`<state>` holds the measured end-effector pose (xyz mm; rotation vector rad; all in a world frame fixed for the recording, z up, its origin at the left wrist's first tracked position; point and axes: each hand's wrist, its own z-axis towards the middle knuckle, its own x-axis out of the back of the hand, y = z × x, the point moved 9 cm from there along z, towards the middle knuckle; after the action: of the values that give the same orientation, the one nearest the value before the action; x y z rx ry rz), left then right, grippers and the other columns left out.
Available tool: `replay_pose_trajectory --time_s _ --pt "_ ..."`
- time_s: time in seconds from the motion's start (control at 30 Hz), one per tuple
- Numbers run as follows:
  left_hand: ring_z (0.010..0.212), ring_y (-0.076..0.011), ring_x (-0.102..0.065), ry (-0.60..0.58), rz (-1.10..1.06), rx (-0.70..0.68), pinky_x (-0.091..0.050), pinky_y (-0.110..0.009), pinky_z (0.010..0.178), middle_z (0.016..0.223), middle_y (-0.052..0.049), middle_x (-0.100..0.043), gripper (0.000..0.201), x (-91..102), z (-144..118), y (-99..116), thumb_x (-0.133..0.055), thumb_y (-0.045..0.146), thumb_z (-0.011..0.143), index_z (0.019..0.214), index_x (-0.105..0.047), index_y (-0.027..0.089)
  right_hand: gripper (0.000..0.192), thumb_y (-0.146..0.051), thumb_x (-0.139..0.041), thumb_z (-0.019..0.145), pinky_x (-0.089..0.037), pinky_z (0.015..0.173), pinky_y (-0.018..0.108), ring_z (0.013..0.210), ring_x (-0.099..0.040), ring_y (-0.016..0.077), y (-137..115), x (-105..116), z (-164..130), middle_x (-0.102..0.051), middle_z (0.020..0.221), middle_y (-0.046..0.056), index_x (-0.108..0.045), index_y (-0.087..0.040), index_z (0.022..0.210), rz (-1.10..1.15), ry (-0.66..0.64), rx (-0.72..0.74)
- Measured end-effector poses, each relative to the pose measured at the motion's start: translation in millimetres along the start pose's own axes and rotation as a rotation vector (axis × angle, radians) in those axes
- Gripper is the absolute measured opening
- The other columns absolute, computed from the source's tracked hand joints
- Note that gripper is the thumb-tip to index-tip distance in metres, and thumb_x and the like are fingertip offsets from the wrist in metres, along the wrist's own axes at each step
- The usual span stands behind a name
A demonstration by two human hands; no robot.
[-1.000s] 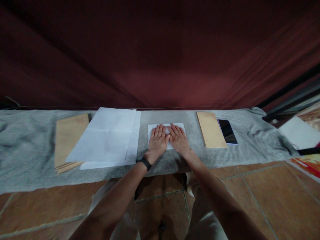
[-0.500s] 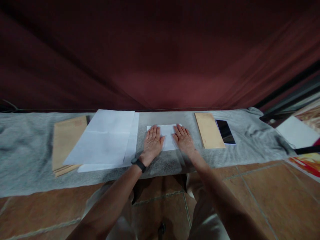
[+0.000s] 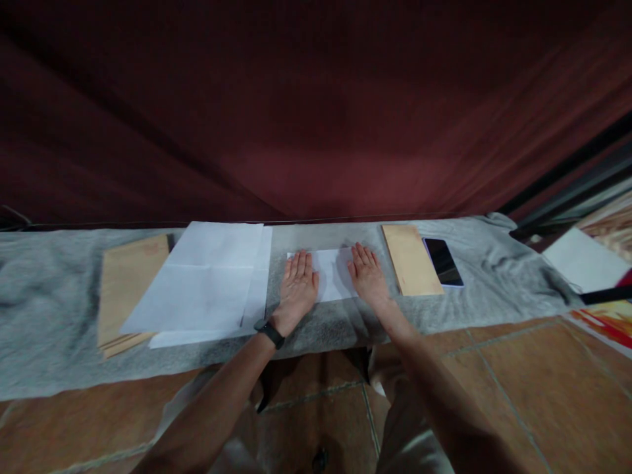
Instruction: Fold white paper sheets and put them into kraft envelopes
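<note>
In front of me a folded white sheet of paper [image 3: 334,275] lies flat on the grey cloth [image 3: 336,326]. My left hand [image 3: 299,280], with a dark watch on its wrist, rests palm down over the sheet's left end, fingers stretched out. Over the right end lies my right hand [image 3: 368,271], also flat with its fingers extended. Neither hand grips anything. Larger white sheets [image 3: 207,283] with a crease across them are to the left of my left hand. A brown envelope [image 3: 413,260] lies to the right of my right hand.
Brown envelopes [image 3: 128,283] lie at the far left, partly under the white sheets. A phone [image 3: 443,262] with a dark screen sits beside the right envelope. Behind the cloth hangs a dark red curtain [image 3: 316,131]. The tiled floor [image 3: 513,375] shows below the front edge.
My hands have moved slightly apart along the folded sheet, the right one outward to the right, baring more of the paper's middle. The view has shifted a little.
</note>
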<state>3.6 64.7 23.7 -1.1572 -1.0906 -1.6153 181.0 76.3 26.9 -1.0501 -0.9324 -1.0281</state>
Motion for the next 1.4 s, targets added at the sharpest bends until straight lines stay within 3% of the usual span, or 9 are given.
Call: replay_pose_trajectory --time_s 0.17,0.3,0.6,1.4 --pt "0.157 -0.0254 -0.022 -0.019 -0.064 -0.102 -0.019 -0.048 0.129 0.166 -0.016 -0.032 0.061 -6.3 3.5 26.6 -0.028 0.027 0.102 0.159 -0.031 0.005 0.054 -0.036 -0.028 0.109 -0.030 0.125 0.044 0.153 -0.034 0.0229 -42.9 -10.9 0.4 -0.039 0.163 0.009 -0.044 -0.014 0.156 0.076 -0.086 0.158" --pt "0.157 -0.0255 -0.022 -0.055 -0.054 -0.085 -0.019 -0.049 0.129 0.165 -0.015 -0.033 0.061 -17.7 6.5 27.7 -0.029 0.024 0.101 0.159 -0.033 0.006 0.051 -0.034 -0.030 0.109 -0.029 0.126 0.044 0.151 -0.037 0.0229 -54.8 -22.4 -2.6 -0.042 0.162 0.009 -0.047 -0.015 0.154 0.063 -0.125 0.189" --pt "0.157 -0.0253 -0.023 -0.059 -0.029 -0.057 -0.017 -0.048 0.129 0.165 -0.015 -0.033 0.060 -14.2 4.3 17.9 -0.026 0.029 0.103 0.157 -0.036 0.005 0.050 -0.038 -0.035 0.109 -0.030 0.124 0.047 0.151 -0.037 0.0265 -43.6 -24.3 -4.5 -0.038 0.164 0.008 -0.046 -0.022 0.155 -0.029 -0.096 0.134" --pt "0.157 -0.0273 -0.023 -0.042 0.030 0.014 -0.013 -0.046 0.129 0.166 -0.017 -0.030 0.061 -14.1 3.3 -2.4 -0.030 0.035 0.105 0.157 -0.035 0.005 0.055 -0.040 -0.034 0.109 -0.026 0.123 0.048 0.149 -0.040 0.0293 4.8 -16.3 -7.5 -0.041 0.162 0.014 -0.043 -0.011 0.156 -0.063 -0.030 0.005"
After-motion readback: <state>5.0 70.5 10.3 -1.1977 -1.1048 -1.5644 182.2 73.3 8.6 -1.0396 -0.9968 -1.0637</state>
